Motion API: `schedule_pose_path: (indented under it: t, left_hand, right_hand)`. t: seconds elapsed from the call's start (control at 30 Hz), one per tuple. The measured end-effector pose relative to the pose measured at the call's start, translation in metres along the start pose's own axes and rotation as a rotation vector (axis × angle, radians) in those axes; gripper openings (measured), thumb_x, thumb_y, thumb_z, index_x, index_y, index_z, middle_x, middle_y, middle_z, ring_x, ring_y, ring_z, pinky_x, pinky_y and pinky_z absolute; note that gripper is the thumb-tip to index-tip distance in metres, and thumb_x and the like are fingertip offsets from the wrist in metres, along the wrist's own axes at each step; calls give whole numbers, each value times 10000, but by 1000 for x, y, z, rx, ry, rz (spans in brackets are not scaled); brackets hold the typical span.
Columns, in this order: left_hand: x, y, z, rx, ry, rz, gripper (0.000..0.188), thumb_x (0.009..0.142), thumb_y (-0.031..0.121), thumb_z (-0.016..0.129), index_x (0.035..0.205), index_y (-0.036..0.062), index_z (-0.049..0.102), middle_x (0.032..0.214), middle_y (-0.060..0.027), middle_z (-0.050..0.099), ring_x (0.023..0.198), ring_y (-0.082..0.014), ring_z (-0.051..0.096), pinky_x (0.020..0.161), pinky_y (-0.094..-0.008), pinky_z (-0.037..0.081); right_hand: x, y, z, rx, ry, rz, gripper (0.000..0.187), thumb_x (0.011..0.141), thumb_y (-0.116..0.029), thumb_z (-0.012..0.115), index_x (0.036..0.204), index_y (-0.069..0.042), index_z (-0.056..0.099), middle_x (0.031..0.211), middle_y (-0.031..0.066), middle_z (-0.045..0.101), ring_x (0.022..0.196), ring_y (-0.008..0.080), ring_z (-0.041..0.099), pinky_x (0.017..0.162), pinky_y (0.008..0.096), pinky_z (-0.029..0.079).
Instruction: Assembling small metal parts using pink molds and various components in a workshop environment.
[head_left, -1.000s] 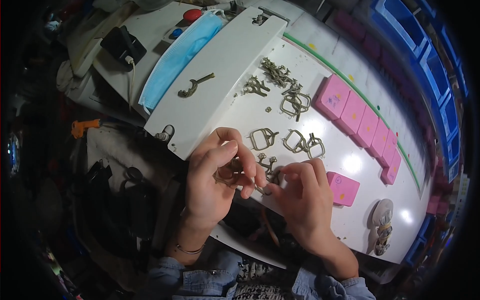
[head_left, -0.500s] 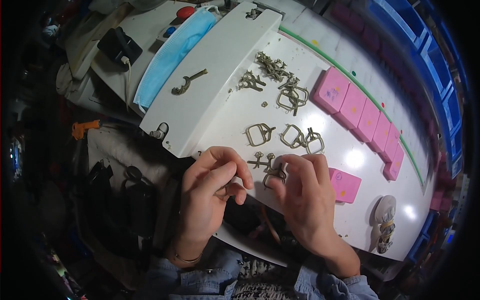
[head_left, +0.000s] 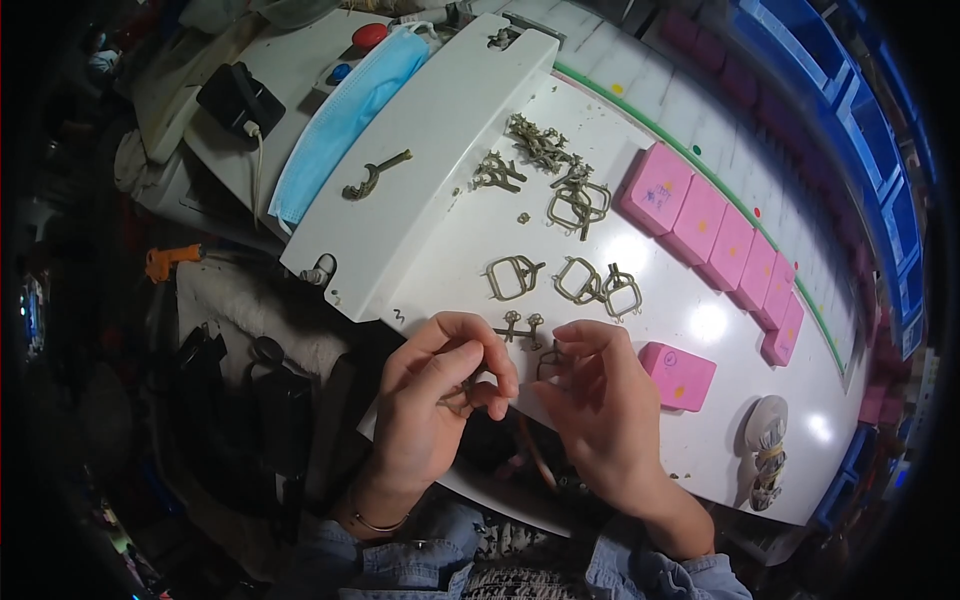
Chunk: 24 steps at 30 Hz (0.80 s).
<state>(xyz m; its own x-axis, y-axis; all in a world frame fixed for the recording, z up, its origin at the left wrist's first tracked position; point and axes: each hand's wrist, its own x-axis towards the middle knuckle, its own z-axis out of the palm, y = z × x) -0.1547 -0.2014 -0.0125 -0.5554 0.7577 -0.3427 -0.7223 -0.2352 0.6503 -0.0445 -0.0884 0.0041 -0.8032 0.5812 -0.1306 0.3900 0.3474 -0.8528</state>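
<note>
Just left of the lone pink block [head_left: 686, 378], the right hand [head_left: 610, 408] is hovering with thumb and fingers well parted; it seems to be holding nothing. In the gap between thumb and forefinger, further left of the block, a small metal frame [head_left: 547, 358] is lying on the white surface [head_left: 450, 270], partly covered; I cannot tell whether the fingertips are touching it. The right hand is the nearer one to this frame.

Farthest left of the block, the left hand [head_left: 425, 408] is curling inward, thumb against fingers, and is keeping a dull brass-coloured piece [head_left: 458, 396] in its grip; that piece's shape and long axis are mostly hidden.

Beyond the frame, left of the block and slightly farther from the person, a branched metal piece [head_left: 520, 330] is lying with its long axis running crosswise, roughly toward the block. Three looped pieces [head_left: 513, 279] are lying farther out beyond it.
</note>
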Motion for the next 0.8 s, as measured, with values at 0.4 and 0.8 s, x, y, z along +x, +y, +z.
schedule_pose_path:
  t: [0.4,0.8]
  left_hand:
    - [-2,-16,25,-141,94,-155,471,950,381,269,1082,-11,492,873,-97,585,728,-153,568,505,-257,448]
    - [0,-18,19,-37,-124,-168,291,923,200,367,948,-29,545,779,-91,549,671,-147,538,491,-238,428]
  right_hand:
    - [7,-24,-22,250,-33,-237,316,751,10,659,1054,-37,578,878,77,560,602,112,535,486,218,418]
    - [33,13,-32,-456,272,-82,271,696,-56,689,922,-9,549,856,109,519,712,248,566,627,353,446]
